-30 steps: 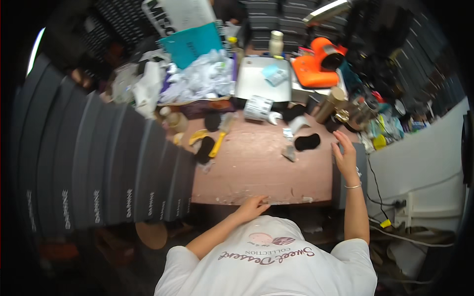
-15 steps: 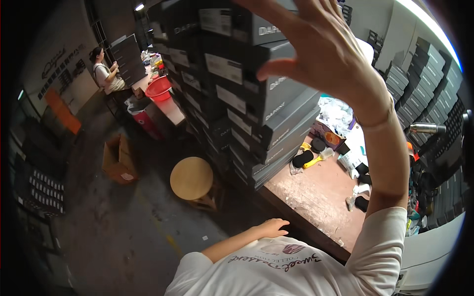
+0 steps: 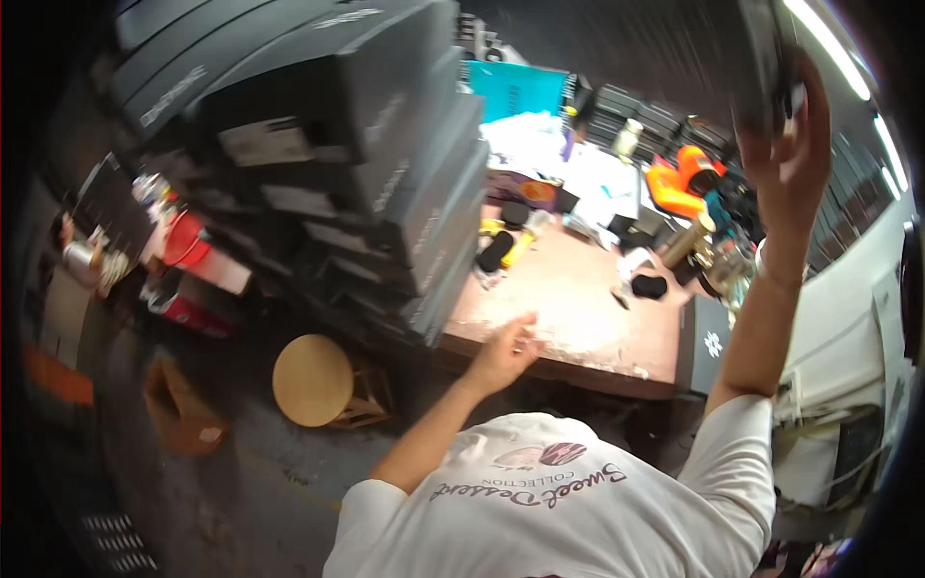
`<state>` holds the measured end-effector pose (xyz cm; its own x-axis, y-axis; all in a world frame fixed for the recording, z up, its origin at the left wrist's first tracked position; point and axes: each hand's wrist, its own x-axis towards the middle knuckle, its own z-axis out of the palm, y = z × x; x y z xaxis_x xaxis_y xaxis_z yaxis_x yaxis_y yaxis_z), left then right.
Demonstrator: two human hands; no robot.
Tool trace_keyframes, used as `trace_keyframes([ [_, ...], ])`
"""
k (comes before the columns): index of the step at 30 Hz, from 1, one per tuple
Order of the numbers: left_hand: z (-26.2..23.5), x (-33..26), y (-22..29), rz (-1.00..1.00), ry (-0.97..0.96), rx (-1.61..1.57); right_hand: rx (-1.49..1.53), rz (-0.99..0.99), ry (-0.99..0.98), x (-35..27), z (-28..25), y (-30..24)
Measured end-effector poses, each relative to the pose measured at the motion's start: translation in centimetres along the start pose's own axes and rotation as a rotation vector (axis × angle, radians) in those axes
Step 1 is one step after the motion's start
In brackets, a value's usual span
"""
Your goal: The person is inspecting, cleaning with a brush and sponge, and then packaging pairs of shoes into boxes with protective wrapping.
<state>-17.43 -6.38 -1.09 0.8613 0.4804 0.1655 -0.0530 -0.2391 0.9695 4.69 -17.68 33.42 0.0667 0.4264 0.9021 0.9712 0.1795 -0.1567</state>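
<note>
My right hand (image 3: pixel 792 159) is raised at the upper right, its fingers closed on the edge of a dark shoebox (image 3: pixel 665 48). Motion smears the box, and the picture's top edge cuts part of it off. Lower down, my left hand (image 3: pixel 508 354) hovers by the front edge of the pinkish worktable (image 3: pixel 568 308). Its fingers are loosely bent and apart, with nothing in them. Left of the table's bare part rises a tall stack of dark grey shoeboxes (image 3: pixel 385 144) with pale labels on their ends.
On the table lie a yellow-handled brush (image 3: pixel 525 241), black round pads (image 3: pixel 496 250), an orange tool (image 3: pixel 674 188) and a bottle (image 3: pixel 686 239). A round wooden stool (image 3: pixel 313 380) and a cardboard box (image 3: pixel 183 409) stand on the floor. Another person (image 3: pixel 85 255) is at the far left.
My view has swung right. My right hand, spread empty before the stack, is now at the upper right gripping a shoebox. My left hand has risen from my body toward the table edge.
</note>
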Motion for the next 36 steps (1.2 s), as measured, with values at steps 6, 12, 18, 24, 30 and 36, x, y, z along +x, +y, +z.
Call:
trace_keyframes([
  [6,1.3,9.2,1.2,-0.262,-0.095,-1.207,-0.157,0.058,-0.335,-20.1,-0.9,3.2],
  [12,7.0,13.2,-6.9,-0.651,0.161,-1.190,0.198,0.396,-0.617,-33.7,5.7,9.8],
  [18,7.7,14.7,-7.1,-0.743,0.310,-1.145,0.300,0.434,-0.676,-31.3,4.8,13.2],
  [24,9.5,13.6,-7.0,-0.551,0.286,-0.796,0.308,0.414,-0.660,-34.2,4.1,14.2],
  [30,9.3,11.3,-16.2,-0.717,0.065,-0.264,0.310,0.945,-0.737,-41.6,8.4,15.4],
  [36,6.2,14.4,-16.7,-0.770,-0.291,-0.003,-0.196,0.920,-1.144,-36.0,15.1,14.8],
])
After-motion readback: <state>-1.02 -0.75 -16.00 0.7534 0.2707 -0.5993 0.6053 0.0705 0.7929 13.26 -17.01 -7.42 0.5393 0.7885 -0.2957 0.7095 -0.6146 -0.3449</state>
